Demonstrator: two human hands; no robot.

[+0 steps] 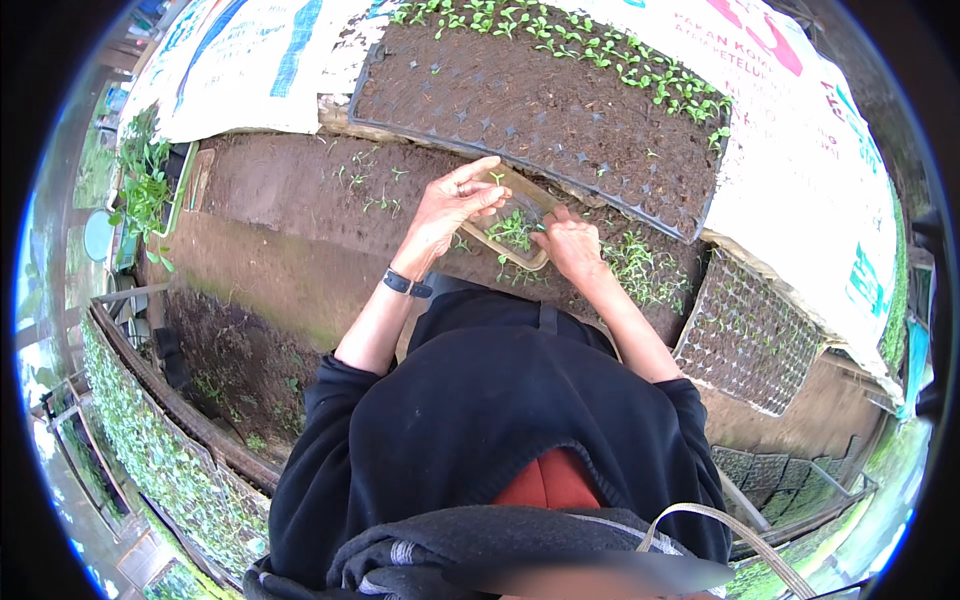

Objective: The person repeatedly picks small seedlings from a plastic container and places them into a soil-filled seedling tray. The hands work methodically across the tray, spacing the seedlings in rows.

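Observation:
My left hand [448, 204] pinches a tiny green seedling [496, 178] between thumb and fingertips. Below it lies a shallow clear plastic container [534, 263] with a heap of pulled seedlings [513, 229] inside. At the container's right side, my right hand [571, 241] has its fingers curled around a thin object with a teal part, mostly hidden by the hand. Just beyond both hands is a black plug tray [480, 154] of dark soil. Leafy seedlings [600, 49] fill its far rows, while star-shaped dividers show through the nearer soil.
Loose seedlings [646, 271] lie on the soil-covered surface to the right, with a few more [381, 202] to the left. A second plug tray [750, 330] sits at right. Printed white sacks [795, 142] flank the black tray. Larger seedlings [142, 191] stand at far left.

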